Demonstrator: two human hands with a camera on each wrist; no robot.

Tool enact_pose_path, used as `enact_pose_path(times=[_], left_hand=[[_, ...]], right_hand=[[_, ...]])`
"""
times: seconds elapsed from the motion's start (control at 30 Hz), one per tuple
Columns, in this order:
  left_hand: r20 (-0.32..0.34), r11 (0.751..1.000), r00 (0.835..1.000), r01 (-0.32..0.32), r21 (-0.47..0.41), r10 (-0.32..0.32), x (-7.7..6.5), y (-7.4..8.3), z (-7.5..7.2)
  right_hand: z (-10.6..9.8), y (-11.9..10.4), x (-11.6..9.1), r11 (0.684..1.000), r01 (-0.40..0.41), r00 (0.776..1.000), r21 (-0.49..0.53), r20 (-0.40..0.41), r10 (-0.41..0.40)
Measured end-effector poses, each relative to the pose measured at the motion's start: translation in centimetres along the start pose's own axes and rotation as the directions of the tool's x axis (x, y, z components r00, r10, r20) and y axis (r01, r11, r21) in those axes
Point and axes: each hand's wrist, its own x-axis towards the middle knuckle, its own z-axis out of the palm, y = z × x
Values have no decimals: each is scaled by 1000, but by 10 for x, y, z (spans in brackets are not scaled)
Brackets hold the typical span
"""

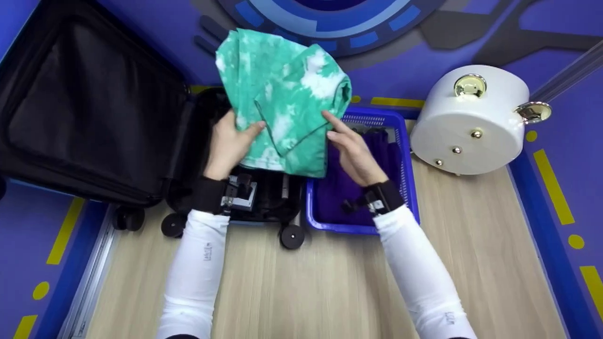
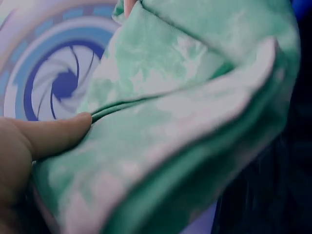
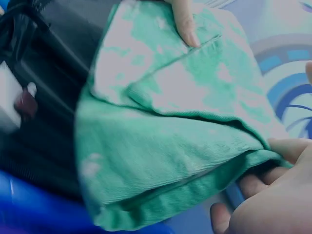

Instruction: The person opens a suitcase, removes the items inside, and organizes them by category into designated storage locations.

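Observation:
A folded green-and-white tie-dye garment (image 1: 292,101) is held up between both hands, above an open black suitcase (image 1: 89,103). My left hand (image 1: 229,143) grips its near left side, thumb lying on top of the cloth and the other fingers hidden behind it. On the opposite edge, my right hand (image 1: 351,153) holds the fold, one finger over the top and others tucked under, as the right wrist view shows. Layers of the folded cloth (image 2: 161,161) stand slightly apart in the left wrist view.
Right of the suitcase base stands a blue plastic basket (image 1: 330,227) with dark purple cloth (image 1: 339,197) in it. A white drum-shaped case (image 1: 471,122) with gold fittings is at the far right. Black suitcase wheels (image 1: 292,237) face the near side. Blue walls enclose the wooden surface (image 1: 301,292).

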Motion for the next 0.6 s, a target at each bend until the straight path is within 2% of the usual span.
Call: enact_pose_path(times=[0.1,0.2,0.3,0.43,0.6], left_hand=[[82,1000,996,-25,-9,26,-8,8,16],[187,999,982,-37,-13,39,-17,15,32],[287,999,957,-46,-5,46,-24,21,49],[376,998,926,-56,29,41,-30,23,75],[477,991,878,-47,122,-17,-38,19,106]], right_hand=[[-20,-9,-19,999,16,999,-32,-35,-17],[-40,-17,-41,998,21,998,-53,-64,-24],[-58,-23,-59,997,6,996,-77,-85,-13],[-80,-28,-79,992,-42,994,-118,-108,29],[-103,-27,-97,976,-127,982,-176,-163,98]])
